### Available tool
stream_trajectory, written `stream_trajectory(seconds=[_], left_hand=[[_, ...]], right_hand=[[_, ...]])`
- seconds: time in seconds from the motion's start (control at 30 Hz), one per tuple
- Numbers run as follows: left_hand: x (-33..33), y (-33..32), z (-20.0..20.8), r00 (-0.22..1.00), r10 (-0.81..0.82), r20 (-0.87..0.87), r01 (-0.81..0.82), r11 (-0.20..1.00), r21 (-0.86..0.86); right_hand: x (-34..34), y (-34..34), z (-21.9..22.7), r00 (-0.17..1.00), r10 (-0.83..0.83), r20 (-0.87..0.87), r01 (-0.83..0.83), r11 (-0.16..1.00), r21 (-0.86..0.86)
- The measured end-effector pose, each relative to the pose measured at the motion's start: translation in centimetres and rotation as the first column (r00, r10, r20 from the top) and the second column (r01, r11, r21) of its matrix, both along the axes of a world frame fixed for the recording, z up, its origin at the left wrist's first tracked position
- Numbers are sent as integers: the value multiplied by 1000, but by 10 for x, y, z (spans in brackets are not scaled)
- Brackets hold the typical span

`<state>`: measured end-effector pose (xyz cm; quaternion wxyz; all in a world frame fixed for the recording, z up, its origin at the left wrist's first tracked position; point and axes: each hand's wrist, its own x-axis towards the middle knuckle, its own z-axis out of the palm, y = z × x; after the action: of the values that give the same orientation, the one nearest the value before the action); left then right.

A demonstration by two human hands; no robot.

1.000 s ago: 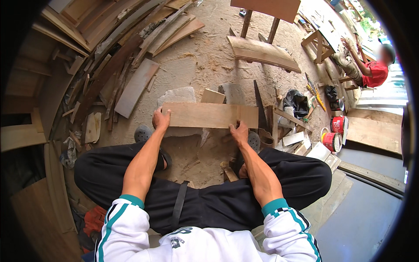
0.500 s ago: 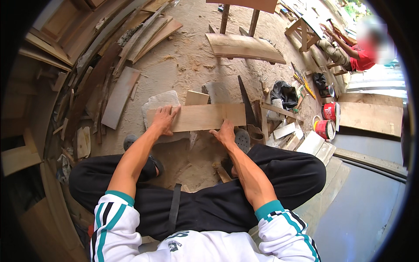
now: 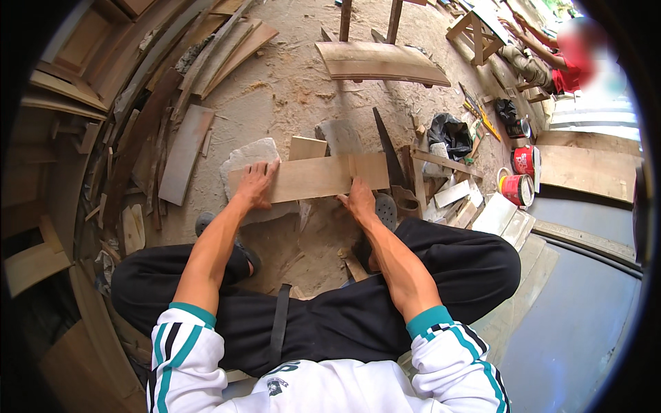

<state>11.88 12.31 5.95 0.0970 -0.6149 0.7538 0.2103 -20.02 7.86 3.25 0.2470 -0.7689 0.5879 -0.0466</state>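
Observation:
A short, flat wooden board (image 3: pixel 310 179) lies crosswise in front of my feet, over a pale stone block (image 3: pixel 251 153) at its left end. My left hand (image 3: pixel 255 184) holds the board near that end, fingers laid over its top face. Farther right, my right hand (image 3: pixel 359 199) grips the near edge, fingers on top; its thumb points left along the edge. A thin line crosses the board just above my right fingers. Behind it show a small wood piece (image 3: pixel 308 147) and a grey block (image 3: pixel 341 136). A handsaw (image 3: pixel 389 148) stands by its right end.
Planks (image 3: pixel 186 155) and stacked boards line the left side. Ahead stands a wooden piece with legs (image 3: pixel 382 63). To the right are offcuts (image 3: pixel 454 194), a black bag (image 3: pixel 451 133) and red cans (image 3: pixel 516 188). Another person in red (image 3: pixel 568 76) works at the far right.
The board's left end has shifted slightly toward me and its right end away, so it sits a little more tilted. Both hands stay on it. My view has moved slightly.

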Motion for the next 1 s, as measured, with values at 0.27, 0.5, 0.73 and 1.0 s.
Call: stream_trajectory(seconds=[0.27,0.5,0.73,1.0], left_hand=[[0,0,-2,1000,7,17,-7,1000,13],[6,19,-12,999,42,-17,-43,998,-40],[29,35,-7,995,95,-10,-95,995,13],[41,57,-19,731,652,-199,-680,675,-287]], right_hand=[[6,-4,10,994,54,-92,-52,998,22],[5,-8,14,992,120,-46,-119,992,40],[28,-2,5,987,159,3,-159,986,41],[50,-6,18,991,103,-91,-80,971,223]])
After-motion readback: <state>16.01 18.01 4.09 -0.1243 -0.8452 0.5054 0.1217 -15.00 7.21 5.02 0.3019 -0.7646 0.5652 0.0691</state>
